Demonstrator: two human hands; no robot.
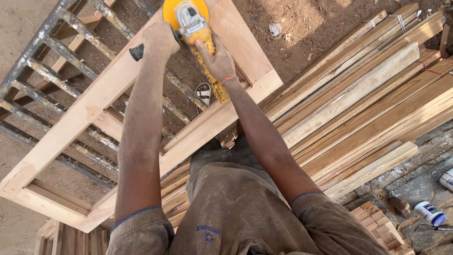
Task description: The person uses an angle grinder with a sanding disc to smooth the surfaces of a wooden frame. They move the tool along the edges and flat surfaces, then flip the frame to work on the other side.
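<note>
Left hand: The left hand (pixel 159 40) is far out in front, at the end of a long, straight arm. It is shut tight round the black side handle (pixel 137 52) of the tool.
Right hand: The right hand (pixel 218 59) is also stretched out. It lies on top of the tool's yellow body, fingers curled round it. A thin red band is on the wrist.
Arms: Both arms are dusty and reach forward side by side, away from the brown shirt.
Tool: The yellow grinder (pixel 198 33) sits at the top of the view, between the two hands, over the wooden frame (pixel 89 106).
Frame: It is pale wood and lies flat on a rusty metal rack (pixel 47 71).
Nearby: A stack of wooden planks (pixel 363 104) lies to the right. A sandal (pixel 204 93) shows on the dirt under the frame.
</note>
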